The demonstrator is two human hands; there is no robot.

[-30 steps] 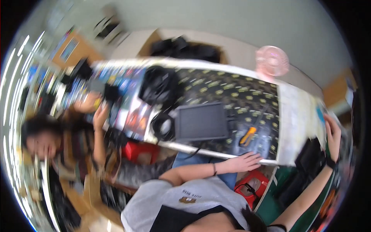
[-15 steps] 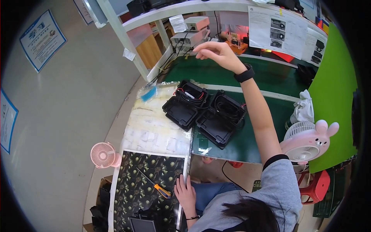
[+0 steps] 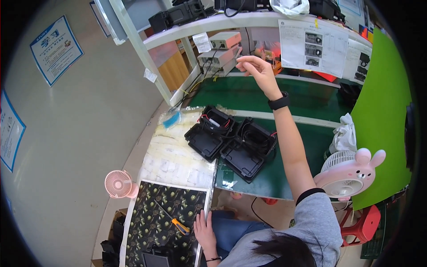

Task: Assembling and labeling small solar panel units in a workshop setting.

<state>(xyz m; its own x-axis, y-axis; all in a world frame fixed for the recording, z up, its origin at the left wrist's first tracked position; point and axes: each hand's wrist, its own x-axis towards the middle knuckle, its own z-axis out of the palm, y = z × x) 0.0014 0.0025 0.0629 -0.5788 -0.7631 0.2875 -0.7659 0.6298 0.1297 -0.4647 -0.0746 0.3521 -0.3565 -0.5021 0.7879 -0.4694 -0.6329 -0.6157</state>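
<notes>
Green bench (image 3: 249,95) runs under a shelf. My right hand (image 3: 254,67) is raised at 12 o'clock, fingers loosely curled, holding nothing I can see. My left hand (image 3: 203,229) rests flat at 6. Two open black cases (image 3: 231,142) lie between; I judge this a reach.

Two open cases (image 3: 231,142) lie side by side on the bench (image 3: 307,95), a small desk fan (image 3: 119,184) to their left beside the patterned mat (image 3: 155,213) holding a screwdriver (image 3: 175,221), and a rabbit-eared fan (image 3: 349,171) to their right.
</notes>
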